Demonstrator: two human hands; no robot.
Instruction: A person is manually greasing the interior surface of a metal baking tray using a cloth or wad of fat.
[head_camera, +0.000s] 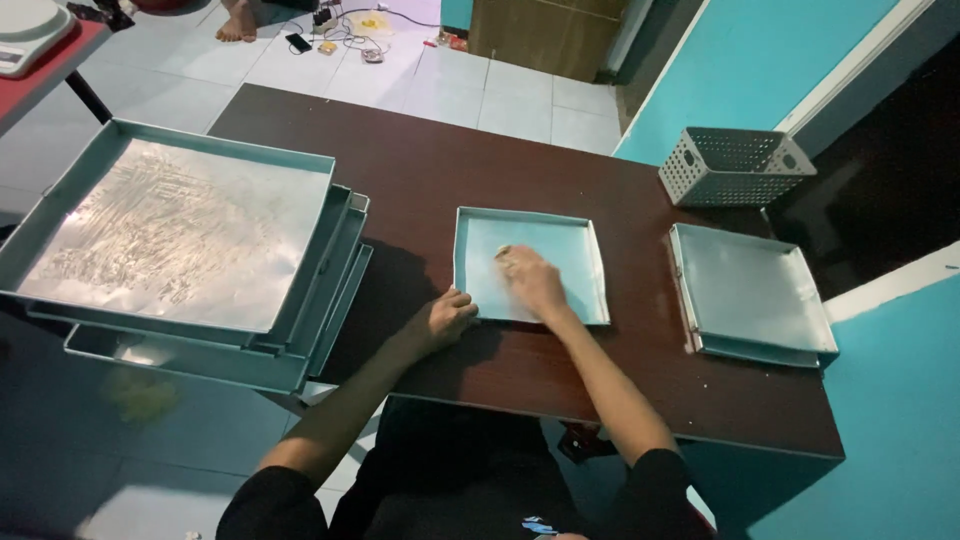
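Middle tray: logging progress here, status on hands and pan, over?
Left hand steadies small tray at its near-left corner. Right hand flat inside it, something pale under fingers. Nothing in the way.

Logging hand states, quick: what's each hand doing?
Left hand: curled, gripping the small tray's edge.
Right hand: inside tray, pressing something pale; grip unclear.

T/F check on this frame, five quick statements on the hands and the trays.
1. The right hand is inside the small square tray, pressing something pale against its floor. True.
2. The left hand is lifted clear of that tray. False: it rests at the tray's near left corner.
3. The stack of large trays sits at the table's left end. True.
4. The perforated basket is stacked on the large trays. False: it stands at the table's far right corner.
5. Small trays lie to the right of the one in hand. True.
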